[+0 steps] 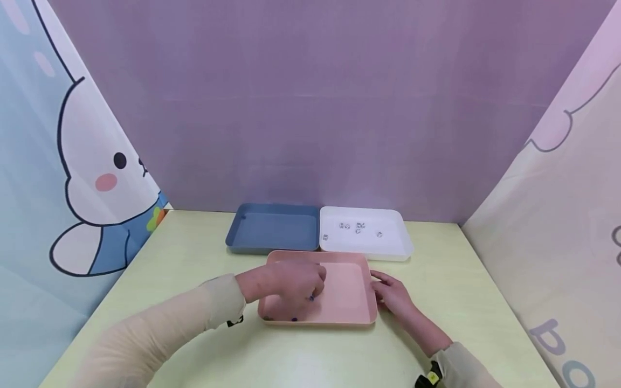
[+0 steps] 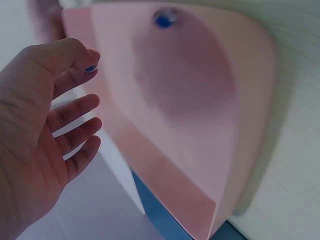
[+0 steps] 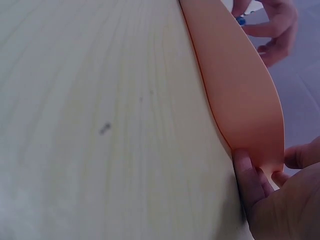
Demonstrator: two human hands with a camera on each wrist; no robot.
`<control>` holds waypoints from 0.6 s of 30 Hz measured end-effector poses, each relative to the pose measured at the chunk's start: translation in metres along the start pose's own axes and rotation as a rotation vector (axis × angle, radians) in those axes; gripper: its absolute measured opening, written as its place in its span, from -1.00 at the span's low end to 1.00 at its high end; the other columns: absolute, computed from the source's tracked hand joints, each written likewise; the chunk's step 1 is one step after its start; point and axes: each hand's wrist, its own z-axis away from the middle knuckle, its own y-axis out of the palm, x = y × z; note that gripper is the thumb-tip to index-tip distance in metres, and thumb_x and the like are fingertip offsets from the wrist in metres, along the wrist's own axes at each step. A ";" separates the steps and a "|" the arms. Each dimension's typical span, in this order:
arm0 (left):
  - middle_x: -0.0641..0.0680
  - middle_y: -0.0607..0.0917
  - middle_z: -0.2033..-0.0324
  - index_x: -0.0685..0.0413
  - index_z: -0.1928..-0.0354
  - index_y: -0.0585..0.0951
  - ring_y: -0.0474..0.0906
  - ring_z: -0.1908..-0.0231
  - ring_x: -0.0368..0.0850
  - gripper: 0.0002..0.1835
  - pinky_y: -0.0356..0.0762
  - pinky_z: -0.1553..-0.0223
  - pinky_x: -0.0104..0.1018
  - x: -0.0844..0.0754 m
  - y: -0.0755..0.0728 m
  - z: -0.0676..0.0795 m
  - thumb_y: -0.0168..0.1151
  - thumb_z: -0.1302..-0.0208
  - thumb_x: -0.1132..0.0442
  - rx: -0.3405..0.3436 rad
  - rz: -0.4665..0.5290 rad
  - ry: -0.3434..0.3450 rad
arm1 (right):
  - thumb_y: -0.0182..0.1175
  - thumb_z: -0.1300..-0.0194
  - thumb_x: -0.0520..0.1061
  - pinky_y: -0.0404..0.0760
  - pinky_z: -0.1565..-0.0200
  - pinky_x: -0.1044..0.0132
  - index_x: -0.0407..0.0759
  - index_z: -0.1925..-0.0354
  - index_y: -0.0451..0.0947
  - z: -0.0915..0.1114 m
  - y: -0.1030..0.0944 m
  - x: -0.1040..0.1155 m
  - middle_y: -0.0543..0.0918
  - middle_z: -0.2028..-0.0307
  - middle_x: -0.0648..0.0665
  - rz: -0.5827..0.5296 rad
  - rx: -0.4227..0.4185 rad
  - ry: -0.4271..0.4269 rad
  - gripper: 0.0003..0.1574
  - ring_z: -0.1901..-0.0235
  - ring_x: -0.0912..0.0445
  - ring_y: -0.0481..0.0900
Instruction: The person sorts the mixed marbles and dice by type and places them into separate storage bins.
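Over the left half of the pink tray (image 1: 346,293), my left hand (image 1: 296,280) pinches a small blue marble (image 2: 91,68) between thumb and forefinger. The other fingers of that hand are spread and slightly bent in the left wrist view. Another glassy blue marble (image 2: 165,18) lies on the tray floor by the near wall. At the tray's near left corner is a small dark piece (image 1: 268,318). My right hand (image 1: 390,293) grips the tray's right side, with the thumb at the rim and fingers against the outer wall.
Behind the pink tray stand a blue tray (image 1: 281,229) at left, with a small dark piece (image 1: 243,217) in its far left corner, and a white tray (image 1: 388,248) holding several small clear, dark-marked pieces (image 1: 360,226). A purple backdrop (image 1: 310,108) rises behind the table.
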 end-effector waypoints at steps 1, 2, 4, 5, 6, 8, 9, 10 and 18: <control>-0.27 0.51 0.25 -0.40 0.43 0.65 0.39 0.30 -0.35 -0.87 0.40 0.31 -0.49 0.002 -0.001 0.000 0.23 -0.19 0.11 -0.014 0.017 -0.018 | 0.13 -0.34 -0.21 0.59 0.44 0.27 -0.25 -0.29 0.43 0.000 0.001 0.000 0.65 0.34 -0.16 -0.001 -0.001 -0.002 -0.44 0.44 0.08 0.59; -0.26 0.52 0.20 -0.41 0.41 0.66 0.41 0.27 -0.35 -0.87 0.42 0.29 -0.49 0.005 -0.002 0.000 0.22 -0.18 0.11 -0.029 0.033 -0.035 | 0.13 -0.34 -0.20 0.59 0.44 0.27 -0.25 -0.29 0.43 0.001 0.001 0.000 0.66 0.34 -0.16 -0.003 -0.003 -0.004 -0.45 0.44 0.08 0.59; -0.23 0.53 0.09 -0.40 0.38 0.67 0.43 0.14 -0.33 -0.88 0.46 0.20 -0.46 0.010 -0.003 0.000 0.22 -0.17 0.10 -0.064 0.089 -0.070 | 0.13 -0.35 -0.21 0.59 0.44 0.27 -0.25 -0.28 0.44 0.001 0.002 0.000 0.66 0.33 -0.17 -0.007 -0.006 -0.005 -0.46 0.44 0.08 0.59; -0.21 0.53 0.04 -0.39 0.37 0.67 0.43 0.08 -0.29 -0.89 0.47 0.15 -0.43 0.013 -0.002 -0.001 0.23 -0.17 0.09 -0.083 0.128 -0.087 | 0.13 -0.35 -0.20 0.59 0.44 0.27 -0.25 -0.28 0.44 0.001 0.002 0.000 0.66 0.33 -0.17 -0.008 -0.008 -0.005 -0.46 0.44 0.08 0.60; -0.17 0.53 -0.01 -0.37 0.37 0.67 0.42 0.01 -0.25 -0.91 0.48 0.10 -0.39 0.016 -0.002 -0.001 0.24 -0.16 0.09 -0.106 0.171 -0.104 | 0.13 -0.35 -0.21 0.59 0.45 0.27 -0.25 -0.28 0.44 0.001 0.002 0.000 0.67 0.32 -0.17 -0.010 -0.008 -0.004 -0.46 0.44 0.08 0.59; -0.08 0.51 -0.08 -0.33 0.37 0.67 0.37 -0.12 -0.15 -0.94 0.45 -0.03 -0.30 0.023 0.000 -0.001 0.26 -0.15 0.10 -0.161 0.251 -0.124 | 0.14 -0.35 -0.21 0.59 0.44 0.27 -0.26 -0.28 0.44 0.001 0.002 0.000 0.67 0.30 -0.17 -0.013 -0.007 -0.003 -0.46 0.43 0.08 0.60; -0.05 0.51 -0.11 -0.30 0.36 0.67 0.35 -0.16 -0.11 -0.95 0.42 -0.08 -0.25 0.027 0.001 -0.001 0.27 -0.14 0.10 -0.190 0.290 -0.132 | 0.14 -0.34 -0.21 0.59 0.45 0.27 -0.26 -0.28 0.44 0.001 0.002 -0.001 0.68 0.30 -0.17 -0.016 -0.006 -0.001 -0.46 0.43 0.08 0.59; -0.02 0.51 -0.12 -0.28 0.36 0.66 0.34 -0.18 -0.08 -0.96 0.41 -0.12 -0.22 0.031 0.004 -0.002 0.28 -0.14 0.10 -0.222 0.333 -0.142 | 0.14 -0.34 -0.21 0.59 0.45 0.27 -0.26 -0.27 0.44 0.001 0.002 -0.001 0.68 0.29 -0.17 -0.018 -0.006 -0.001 -0.46 0.44 0.08 0.59; 0.00 0.49 -0.16 -0.15 0.27 0.69 0.35 -0.22 -0.03 -0.92 0.38 -0.17 -0.01 0.058 0.023 -0.010 0.27 -0.26 0.09 -0.448 0.798 -0.190 | 0.13 -0.33 -0.20 0.57 0.47 0.27 -0.22 -0.30 0.43 -0.001 0.003 -0.003 0.65 0.34 -0.16 -0.007 -0.020 0.000 -0.43 0.45 0.09 0.57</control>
